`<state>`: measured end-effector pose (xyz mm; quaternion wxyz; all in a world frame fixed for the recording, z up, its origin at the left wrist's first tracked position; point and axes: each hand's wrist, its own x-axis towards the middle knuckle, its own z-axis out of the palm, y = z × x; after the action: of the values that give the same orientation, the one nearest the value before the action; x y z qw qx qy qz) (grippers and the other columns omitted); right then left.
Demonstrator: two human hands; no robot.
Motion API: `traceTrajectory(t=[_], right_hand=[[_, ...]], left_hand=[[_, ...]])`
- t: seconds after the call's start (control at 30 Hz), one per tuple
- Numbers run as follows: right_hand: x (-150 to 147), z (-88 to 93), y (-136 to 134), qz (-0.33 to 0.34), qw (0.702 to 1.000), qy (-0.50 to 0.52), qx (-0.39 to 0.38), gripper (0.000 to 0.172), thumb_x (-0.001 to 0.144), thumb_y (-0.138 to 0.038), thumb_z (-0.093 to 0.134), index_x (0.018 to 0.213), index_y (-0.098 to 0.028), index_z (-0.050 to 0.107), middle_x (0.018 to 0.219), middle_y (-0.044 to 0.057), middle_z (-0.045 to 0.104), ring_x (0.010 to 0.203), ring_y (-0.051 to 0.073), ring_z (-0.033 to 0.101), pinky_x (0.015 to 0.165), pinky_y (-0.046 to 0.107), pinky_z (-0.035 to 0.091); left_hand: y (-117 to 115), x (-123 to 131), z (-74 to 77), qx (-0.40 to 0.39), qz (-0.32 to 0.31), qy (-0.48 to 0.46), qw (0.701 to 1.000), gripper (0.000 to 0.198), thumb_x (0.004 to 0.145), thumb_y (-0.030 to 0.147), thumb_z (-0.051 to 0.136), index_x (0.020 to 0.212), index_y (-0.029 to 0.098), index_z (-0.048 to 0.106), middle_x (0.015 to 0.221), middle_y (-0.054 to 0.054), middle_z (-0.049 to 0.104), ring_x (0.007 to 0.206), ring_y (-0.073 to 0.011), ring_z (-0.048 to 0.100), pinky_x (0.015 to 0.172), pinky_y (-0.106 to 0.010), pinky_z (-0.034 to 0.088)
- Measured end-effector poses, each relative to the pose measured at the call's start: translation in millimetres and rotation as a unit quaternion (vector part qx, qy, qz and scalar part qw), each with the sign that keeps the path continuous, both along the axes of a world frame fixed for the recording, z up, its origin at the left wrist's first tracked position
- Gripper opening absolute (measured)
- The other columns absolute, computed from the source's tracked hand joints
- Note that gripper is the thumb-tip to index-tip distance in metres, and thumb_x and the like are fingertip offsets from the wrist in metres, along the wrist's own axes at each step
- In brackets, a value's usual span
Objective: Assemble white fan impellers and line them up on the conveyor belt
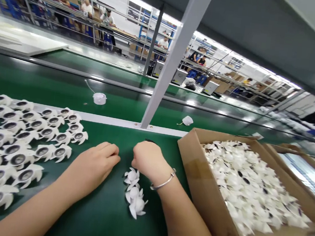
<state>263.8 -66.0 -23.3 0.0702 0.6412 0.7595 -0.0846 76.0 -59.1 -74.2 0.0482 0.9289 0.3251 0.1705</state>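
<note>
My left hand [97, 164] rests on the green bench top [101, 210], fingers curled down; what is under them, if anything, is hidden. My right hand [148, 158], with a metal bracelet at the wrist, is closed just right of it, knuckles up, and something dark peeks out behind it. A small heap of white fan impellers [134, 193] lies between my forearms, just below the right wrist. Rows of white impellers with dark centres [20, 144] lie to the left of my left hand.
A cardboard box [197, 168] full of white impellers stands at the right, with a second box behind it. A grey post [169, 66] rises from the bench rail. A green conveyor [64, 88] beyond carries a white round part [99, 98]. People work at far benches.
</note>
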Motion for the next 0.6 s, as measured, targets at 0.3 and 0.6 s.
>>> traceTrajectory(t=[0.3, 0.6], right_hand=[[8.7, -2.5, 10.8, 0.075, 0.981, 0.179, 0.03, 0.012, 0.083, -0.018, 0.053, 0.079, -0.017, 0.064, 0.081, 0.001, 0.068, 0.071, 0.012, 0.058, 0.06, 0.022, 0.039], [-9.5, -15.4, 8.0, 0.164, 0.955, 0.246, 0.033, 0.011, 0.08, -0.01, 0.055, 0.073, -0.016, 0.062, 0.075, 0.001, 0.062, 0.068, 0.012, 0.053, 0.062, 0.023, 0.037]], left_hand=[[11.7, -6.6, -11.4, -0.149, 0.111, -0.111, 0.976, 0.039, 0.085, 0.055, 0.06, 0.111, 0.027, 0.068, 0.117, -0.006, 0.065, 0.1, -0.0245, 0.064, 0.081, -0.035, 0.053], [4.4, 0.2, 5.8, -0.255, 0.136, -0.165, 0.943, 0.04, 0.074, 0.023, 0.058, 0.113, 0.028, 0.068, 0.099, -0.001, 0.075, 0.089, -0.0227, 0.069, 0.078, -0.034, 0.056]])
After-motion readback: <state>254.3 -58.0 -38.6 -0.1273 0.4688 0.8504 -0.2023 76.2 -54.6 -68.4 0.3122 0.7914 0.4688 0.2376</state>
